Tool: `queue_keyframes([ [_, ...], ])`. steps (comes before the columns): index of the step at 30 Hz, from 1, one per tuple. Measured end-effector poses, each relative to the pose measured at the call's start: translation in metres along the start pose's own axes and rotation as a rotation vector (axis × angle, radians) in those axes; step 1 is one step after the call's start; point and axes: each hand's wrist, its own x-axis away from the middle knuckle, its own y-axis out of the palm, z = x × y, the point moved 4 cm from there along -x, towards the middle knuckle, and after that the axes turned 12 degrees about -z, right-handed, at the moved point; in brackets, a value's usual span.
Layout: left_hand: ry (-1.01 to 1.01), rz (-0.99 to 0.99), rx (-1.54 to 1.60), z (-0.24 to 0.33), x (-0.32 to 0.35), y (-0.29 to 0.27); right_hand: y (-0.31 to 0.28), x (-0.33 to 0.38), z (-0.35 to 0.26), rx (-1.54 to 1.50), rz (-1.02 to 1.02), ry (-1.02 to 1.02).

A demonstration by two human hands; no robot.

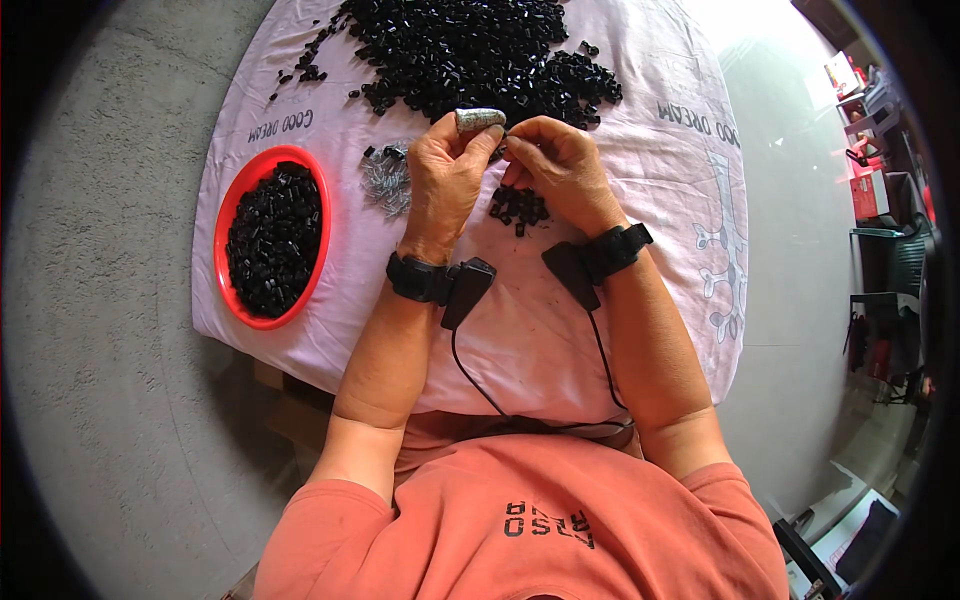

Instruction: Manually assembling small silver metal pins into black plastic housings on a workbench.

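My left hand [447,175] and my right hand [567,172] meet above the middle of the cloth-covered table, fingertips almost touching. Both are closed in a pinch. Between them is a small dark piece, mostly hidden by the fingers; it looks like one of the black plastic parts. A grey knitted finger cover [480,119] sits on a finger of my left hand. Under my right hand lies a small group of black plastic pieces [519,207]. Left of my left hand is a pile of thin, shiny metal pins [387,182], with a few black pieces at its top.
A large heap of black plastic pieces [460,50] covers the far part of the table. At the left, a red bowl [321,270] holds many more. Pale pink cloth [680,250] covers the table. Shelves with boxes [870,195] stand far right. Cables hang from both wrist devices.
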Motion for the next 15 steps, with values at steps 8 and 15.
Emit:
queue_keyframes([
  [8, -0.004, -0.004, -0.059, -0.0001, 0.0005, 0.0004, -0.0003, -0.0018, 0.004, -0.104, -0.027, -0.012],
  [15, 0.001, 0.005, -0.055, -0.001, -0.0002, -0.0014, 0.0, -0.002, 0.0052, -0.106, -0.037, -0.033],
])
